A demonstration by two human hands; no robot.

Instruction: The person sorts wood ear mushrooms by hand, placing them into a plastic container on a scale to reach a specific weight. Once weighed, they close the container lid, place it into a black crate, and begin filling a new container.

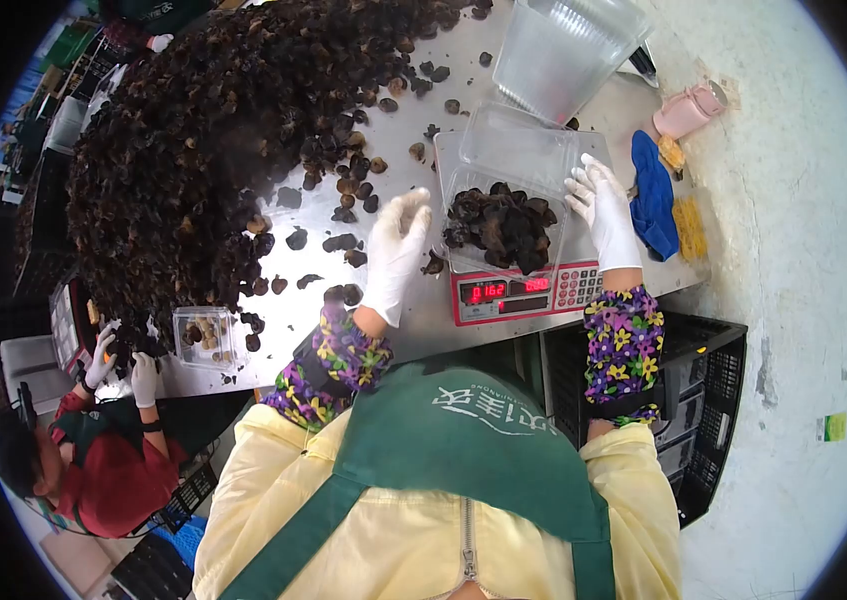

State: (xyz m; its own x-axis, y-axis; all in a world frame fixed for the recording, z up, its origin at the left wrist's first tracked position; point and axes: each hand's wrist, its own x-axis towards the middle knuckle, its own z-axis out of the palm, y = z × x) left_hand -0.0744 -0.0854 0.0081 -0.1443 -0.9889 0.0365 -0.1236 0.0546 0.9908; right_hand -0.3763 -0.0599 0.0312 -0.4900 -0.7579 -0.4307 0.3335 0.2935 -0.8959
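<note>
A clear plastic clamshell box [555, 240] sits with its lid [513, 140] raised on a digital scale [473, 310], whose red display reads 0.162. Inside the box lies a heap of dark wood ear mushrooms [501, 228]. My left hand [396, 250], in a white glove, is just left of the box with its fingers stretched forward and nothing in them. On the other side my gloved right hand [605, 212] has its fingers spread, fingertips close to the box's right edge. Both hands are open.
A big pile of wood ear mushrooms [193, 150] covers the table's left. Stacked clear boxes [563, 60] stand behind the scale. At right are a blue cloth [651, 195], yellow rubber bands [689, 228] and a pink bottle [688, 110]. Another person [113, 460] works at lower left.
</note>
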